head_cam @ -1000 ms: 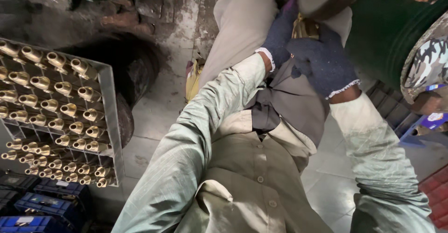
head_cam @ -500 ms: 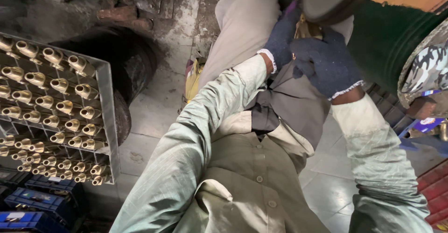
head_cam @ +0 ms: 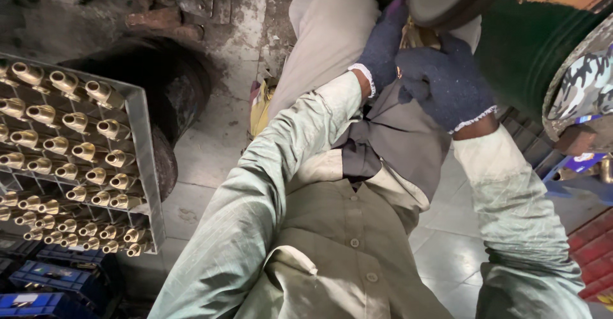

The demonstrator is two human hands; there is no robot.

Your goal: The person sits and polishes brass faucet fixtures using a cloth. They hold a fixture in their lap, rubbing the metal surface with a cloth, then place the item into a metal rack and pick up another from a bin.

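— Two gloved hands meet at top centre, just under a grey rounded machine part (head_cam: 440, 3). What are they on?

— A small brass piece (head_cam: 414, 37), only a sliver of yellow metal showing between dark-blue knit gloves. The left hand (head_cam: 383, 47) has its grip clenched around it from the left; the right hand (head_cam: 444, 83) closes over it from below.

— Which way does the piece point?

— Its long axis cannot be told; too much is covered.

— And to the side?

— A grey metal grid rack (head_cam: 143, 159) at left, each cell holding a ribbed brass fitting (head_cam: 105, 92), open ends tilted up and right. Blue plastic crates (head_cam: 57, 281) sit below it on the stained concrete floor (head_cam: 217, 134).
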